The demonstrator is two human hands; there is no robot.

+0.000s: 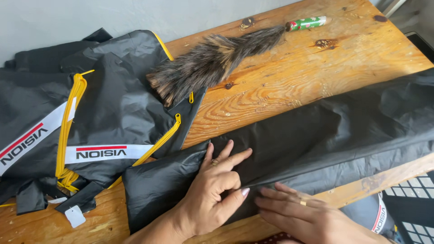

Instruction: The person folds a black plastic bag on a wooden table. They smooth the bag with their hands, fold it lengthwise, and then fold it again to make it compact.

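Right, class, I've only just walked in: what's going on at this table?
A person is working on a long, folded strip of black fabric lying across a wooden table. The left hand presses flat on its near end, while the right hand rests along its front edge. A black jacket with yellow trim lies to the left, with a feather duster behind.

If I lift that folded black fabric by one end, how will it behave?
The folded black fabric would probably sag and unfold, since it lies creased and limp across the wooden table. Its sheen suggests it is thin, light and somewhat slippery. The left hand and right hand press it flat, hinting it won't hold folds alone.
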